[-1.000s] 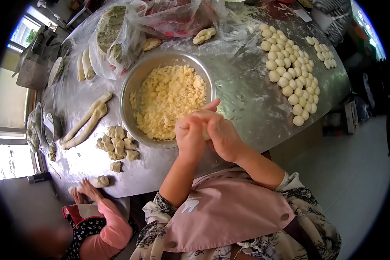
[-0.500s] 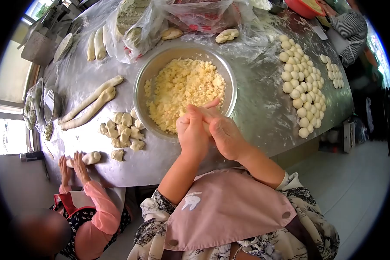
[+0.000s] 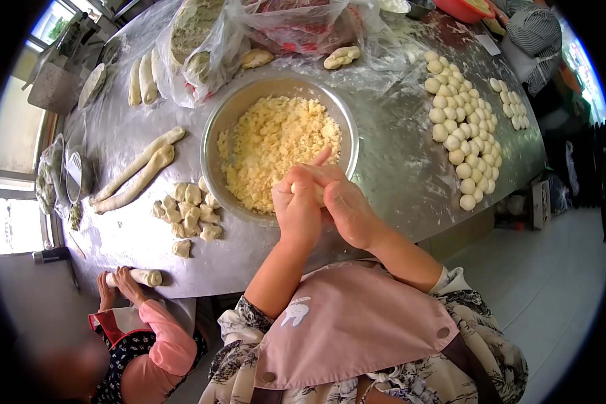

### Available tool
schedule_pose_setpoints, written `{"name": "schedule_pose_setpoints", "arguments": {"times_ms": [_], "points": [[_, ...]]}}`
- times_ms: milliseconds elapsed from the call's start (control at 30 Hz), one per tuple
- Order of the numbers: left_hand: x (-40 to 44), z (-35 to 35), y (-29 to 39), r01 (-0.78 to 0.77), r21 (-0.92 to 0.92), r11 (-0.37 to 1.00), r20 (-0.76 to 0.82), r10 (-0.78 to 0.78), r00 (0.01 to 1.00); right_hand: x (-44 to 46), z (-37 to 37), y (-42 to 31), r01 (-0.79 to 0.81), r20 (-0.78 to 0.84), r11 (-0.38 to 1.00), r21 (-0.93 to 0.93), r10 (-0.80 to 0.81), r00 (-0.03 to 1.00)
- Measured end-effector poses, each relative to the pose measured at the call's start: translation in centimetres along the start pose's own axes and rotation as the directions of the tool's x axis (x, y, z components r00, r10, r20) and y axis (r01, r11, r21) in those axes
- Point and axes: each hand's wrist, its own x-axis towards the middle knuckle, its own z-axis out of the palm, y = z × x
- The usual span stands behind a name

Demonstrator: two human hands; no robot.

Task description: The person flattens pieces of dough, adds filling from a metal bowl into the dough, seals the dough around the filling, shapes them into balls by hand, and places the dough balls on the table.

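Observation:
My left hand (image 3: 296,210) and my right hand (image 3: 351,214) are closed together over the front rim of a metal bowl (image 3: 212,183). Between the palms a pale piece of dough (image 3: 318,195) shows in part; the fingers hide most of it. One right finger points out over the yellow crumbly filling (image 3: 276,145) in the bowl. Left of the bowl lies a heap of cut dough pieces (image 3: 192,214).
Two long dough ropes (image 3: 138,168) lie at left. Near the front-left edge a co-worker's hands (image 3: 124,283) rest on a dough log (image 3: 147,277). Many dough balls (image 3: 461,128) cover the right side. Plastic bags (image 3: 296,30) stand behind the bowl. Another person (image 3: 535,40) stands at far right.
The whole view has shifted slightly. My hands stay pressed together, with more of the dough visible between them. The co-worker's hands and dough log have moved, and the fingers now curl over the log.

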Motion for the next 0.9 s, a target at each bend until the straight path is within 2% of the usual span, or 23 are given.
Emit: {"name": "schedule_pose_setpoints", "arguments": {"times_ms": [67, 133, 167, 200, 300, 333, 433, 467, 567, 600, 633, 700, 767, 800, 867, 900], "points": [[0.0, 0.9, -0.2, -0.117, -0.175, 0.978, 0.025, 0.123, 0.992, -0.2, 0.3, 1.0, -0.005, -0.111, 0.989, 0.145, 0.021, 0.994], [-0.1, 1.8, 0.7, -0.125, -0.305, 0.944, 0.032, 0.142, 0.989, -0.5, -1.0, 1.0, -0.122, -0.041, 0.987, 0.104, 0.127, 0.991], [-0.1, 2.0, 1.0, -0.13, -0.368, 0.921, 0.034, 0.153, 0.988, -0.5, -1.1, 0.7, -0.128, -0.035, 0.99, 0.067, 0.13, 0.991], [-0.1, 1.6, 0.3, -0.192, -0.251, 0.949, 0.067, 0.215, 0.974, -0.6, -1.2, 0.4, -0.132, -0.03, 0.991, 0.029, 0.133, 0.991], [-0.4, -0.1, -0.5, -0.135, -0.111, 0.985, 0.183, 0.153, 0.971, -0.6, 0.2, -0.7, 0.02, -0.082, 0.997, -0.076, -0.026, 0.996], [-0.7, 0.3, -0.4, -0.098, -0.204, 0.974, 0.113, 0.123, 0.986, -0.6, 0.4, -0.5, 0.087, -0.095, 0.993, -0.08, -0.095, 0.991], [-1.0, 0.9, -0.4, -0.241, -0.062, 0.969, -0.013, 0.24, 0.971, -0.7, 1.2, 0.6, 0.252, -0.107, 0.948, -0.195, -0.276, 0.955], [-1.0, 0.8, -0.5, -0.249, -0.115, 0.962, 0.011, 0.252, 0.968, -0.8, 1.4, 0.7, 0.297, -0.103, 0.921, -0.251, -0.33, 0.938], [-1.1, 0.9, -0.2, -0.232, -0.252, 0.94, 0.05, 0.252, 0.967, -0.9, 0.9, -0.7, 0.111, -0.099, 0.975, -0.192, -0.132, 0.986], [-1.6, 1.3, 0.6, -0.2, -0.278, 0.939, 0.039, 0.219, 0.975, -1.0, 0.4, -0.7, 0.013, -0.073, 0.998, -0.067, -0.018, 0.997], [-1.9, 1.8, 1.5, -0.169, -0.303, 0.938, 0.027, 0.185, 0.982, -1.1, 0.0, -0.8, 0.01, -0.029, 0.997, -0.08, -0.012, 1.0], [-1.5, 1.6, 1.6, -0.229, -0.202, 0.952, 0.056, 0.245, 0.968, -1.0, -0.5, -0.9, 0.001, 0.059, 0.994, -0.105, 0.005, 0.998], [-0.5, -1.2, -0.2, -0.41, 0.08, 0.908, 0.306, 0.369, 0.877, -1.1, -0.2, -0.7, 0.062, 0.094, 0.979, -0.195, -0.044, 0.995], [-0.8, 0.0, 0.2, -0.366, 0.062, 0.928, 0.174, 0.351, 0.92, -1.1, -0.1, -0.6, 0.104, 0.094, 0.97, -0.221, -0.085, 0.992], [-0.9, -0.4, 0.3, -0.307, 0.062, 0.95, 0.109, 0.299, 0.948, -1.1, 0.5, -0.5, 0.228, 0.044, 0.92, -0.319, -0.226, 0.973], [-0.9, -0.5, 0.3, -0.277, 0.06, 0.959, 0.077, 0.272, 0.959, -1.0, 0.9, -0.3, 0.219, -0.002, 0.92, -0.324, -0.232, 0.973]]}}
